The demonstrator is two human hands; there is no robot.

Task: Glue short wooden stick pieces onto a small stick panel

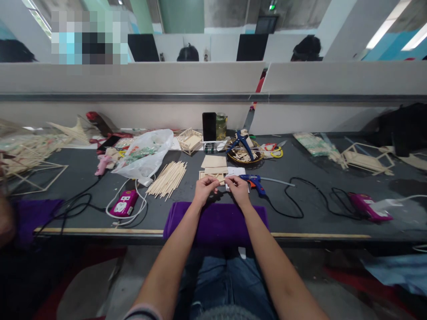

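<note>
The left hand [205, 187] and the right hand [239, 187] are close together, with their fingers pinched in tight. Between them they hold a small wood stick [222, 180], one hand at each end. The stick is small, so I cannot tell its exact shape. It is up over the desk [316, 191], right in the middle between the hands.

Under the wrists lies a purple cloth [216, 224], folded up at the edge of the desk. Just past the fingers are some thin wood boards [213, 162]. To the left of the left hand is a big pile of wood sticks [167, 178], all lying much the same way. Farther left is a white plastic bag [147, 153], and a purple power box [124, 203] sits nearer the person.

Just beside the right hand, on its right, is a blue glue gun [255, 184] lying on its side. Past it, farther from the hands, is a round basket [246, 161] with short bits of wood in it. Red and yellow scissors [275, 151] lie to the right of the basket. Well past both hands, a black phone [209, 126] stands up beside a glass jar [221, 126].
</note>
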